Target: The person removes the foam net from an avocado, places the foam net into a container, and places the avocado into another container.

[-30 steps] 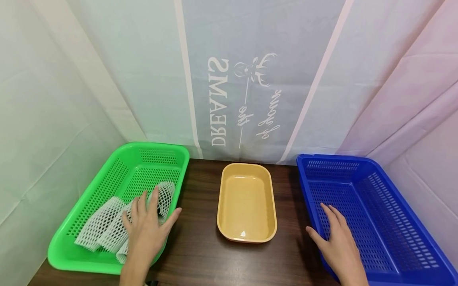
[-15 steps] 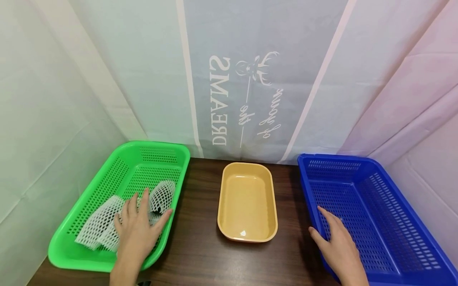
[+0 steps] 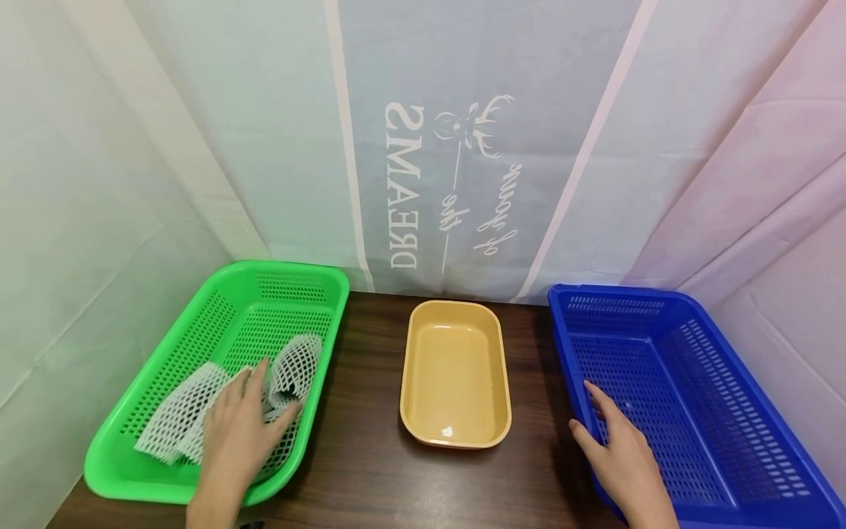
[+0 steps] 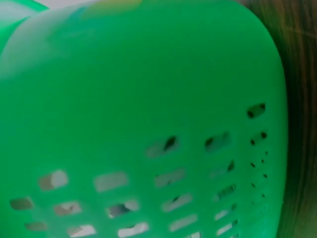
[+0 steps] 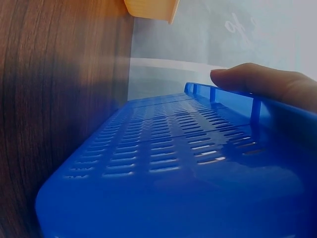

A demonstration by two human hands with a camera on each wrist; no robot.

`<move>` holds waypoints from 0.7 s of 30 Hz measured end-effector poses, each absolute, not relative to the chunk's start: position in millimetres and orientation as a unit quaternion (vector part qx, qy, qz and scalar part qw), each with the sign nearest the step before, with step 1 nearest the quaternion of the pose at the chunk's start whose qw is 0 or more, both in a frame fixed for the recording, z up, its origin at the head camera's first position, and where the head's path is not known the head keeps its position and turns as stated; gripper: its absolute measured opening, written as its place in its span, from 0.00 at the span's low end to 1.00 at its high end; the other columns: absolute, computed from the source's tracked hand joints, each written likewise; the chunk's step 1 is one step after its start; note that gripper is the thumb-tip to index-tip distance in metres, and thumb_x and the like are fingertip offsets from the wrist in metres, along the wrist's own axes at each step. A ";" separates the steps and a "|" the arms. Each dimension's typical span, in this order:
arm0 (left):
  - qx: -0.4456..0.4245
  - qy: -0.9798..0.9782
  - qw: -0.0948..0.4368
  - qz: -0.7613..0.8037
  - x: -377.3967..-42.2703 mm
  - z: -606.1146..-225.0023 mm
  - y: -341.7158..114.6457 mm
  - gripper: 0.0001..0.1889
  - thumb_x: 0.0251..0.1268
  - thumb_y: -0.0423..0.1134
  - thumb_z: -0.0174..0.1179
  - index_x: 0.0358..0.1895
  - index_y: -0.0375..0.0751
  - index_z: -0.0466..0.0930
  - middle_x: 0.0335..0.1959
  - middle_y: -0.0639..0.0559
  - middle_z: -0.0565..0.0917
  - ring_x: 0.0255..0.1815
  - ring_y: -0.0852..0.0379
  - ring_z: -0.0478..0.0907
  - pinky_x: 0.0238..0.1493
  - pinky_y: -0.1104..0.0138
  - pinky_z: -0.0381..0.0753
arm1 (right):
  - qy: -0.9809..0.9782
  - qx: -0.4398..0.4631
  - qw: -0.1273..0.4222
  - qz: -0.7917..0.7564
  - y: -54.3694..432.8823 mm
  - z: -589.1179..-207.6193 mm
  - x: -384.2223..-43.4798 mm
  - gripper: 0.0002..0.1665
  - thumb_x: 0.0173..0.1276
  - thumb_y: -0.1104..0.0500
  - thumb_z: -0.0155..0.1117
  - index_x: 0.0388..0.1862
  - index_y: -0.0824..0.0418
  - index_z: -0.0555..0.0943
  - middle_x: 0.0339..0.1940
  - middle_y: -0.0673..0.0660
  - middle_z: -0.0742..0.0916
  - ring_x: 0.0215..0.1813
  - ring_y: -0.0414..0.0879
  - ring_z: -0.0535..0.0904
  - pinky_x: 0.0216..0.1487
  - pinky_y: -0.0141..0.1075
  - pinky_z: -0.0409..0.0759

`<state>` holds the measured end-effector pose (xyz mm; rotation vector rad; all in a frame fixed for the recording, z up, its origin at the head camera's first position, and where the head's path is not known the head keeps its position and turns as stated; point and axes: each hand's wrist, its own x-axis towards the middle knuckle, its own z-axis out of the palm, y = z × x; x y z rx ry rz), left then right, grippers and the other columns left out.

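Observation:
Several white foam net sleeves lie in the near part of the green basket. My left hand is over them in the head view, fingers bent down and thumb spread apart. One sleeve, with something dark at its near end, shows just beyond the fingertips. In the left wrist view the green basket's wall hides that hand. My right hand is at the left rim of the blue basket, fingers over the inner side and thumb outside. In the right wrist view a digit lies along that rim.
Between the baskets, a yellow rectangular dish stands on the dark wood table. A printed curtain hangs right behind all three containers, and pale cloth closes off the left side.
My left hand has moved left and toward me over the sleeves, its fingers bending more, uncovering the sleeve at right. My right hand has barely shifted at the blue rim.

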<state>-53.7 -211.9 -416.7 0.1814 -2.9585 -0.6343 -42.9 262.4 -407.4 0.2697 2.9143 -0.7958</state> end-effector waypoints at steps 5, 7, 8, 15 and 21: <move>0.074 -0.976 0.034 -0.203 -54.3 -419.6 -220.5 0.50 0.56 0.56 0.69 0.76 0.38 0.54 0.73 0.23 0.55 0.70 0.21 0.54 0.63 0.26 0.52 | 0.960 0.082 0.045 -0.265 262.5 -408.0 -42.6 0.44 0.74 0.44 0.57 0.80 0.60 0.53 0.72 0.72 0.70 0.68 0.72 0.69 0.57 0.69 0.71; 0.083 -0.975 0.022 -0.204 -54.4 -420.0 -223.4 0.51 0.56 0.60 0.68 0.77 0.39 0.53 0.73 0.22 0.53 0.70 0.20 0.52 0.62 0.25 0.50 | 0.960 0.078 0.040 -0.265 262.6 -408.3 -42.7 0.44 0.74 0.45 0.57 0.80 0.61 0.54 0.72 0.72 0.71 0.67 0.72 0.69 0.57 0.69 0.71; 0.088 -0.975 0.016 -0.205 -54.2 -420.0 -224.4 0.52 0.56 0.63 0.66 0.77 0.39 0.53 0.74 0.21 0.52 0.70 0.19 0.50 0.63 0.25 0.49 | 0.960 0.078 0.038 -0.265 262.7 -408.5 -42.7 0.44 0.74 0.46 0.58 0.80 0.61 0.54 0.71 0.73 0.71 0.67 0.72 0.69 0.57 0.68 0.71; 0.106 -0.971 0.029 -0.213 -47.5 -418.5 -223.6 0.49 0.58 0.63 0.65 0.75 0.37 0.56 0.72 0.19 0.53 0.68 0.18 0.51 0.60 0.27 0.52 | 0.959 0.079 0.042 -0.267 261.9 -408.2 -42.6 0.43 0.74 0.46 0.58 0.80 0.61 0.54 0.72 0.72 0.71 0.67 0.72 0.70 0.57 0.68 0.72; 0.068 -0.979 0.044 -0.189 -44.1 -418.2 -216.4 0.43 0.53 0.53 0.72 0.68 0.34 0.67 0.57 0.22 0.67 0.50 0.30 0.64 0.43 0.46 0.68 | 0.959 0.084 0.043 -0.269 262.0 -408.2 -42.8 0.44 0.74 0.46 0.58 0.80 0.61 0.54 0.71 0.73 0.71 0.67 0.72 0.70 0.57 0.68 0.72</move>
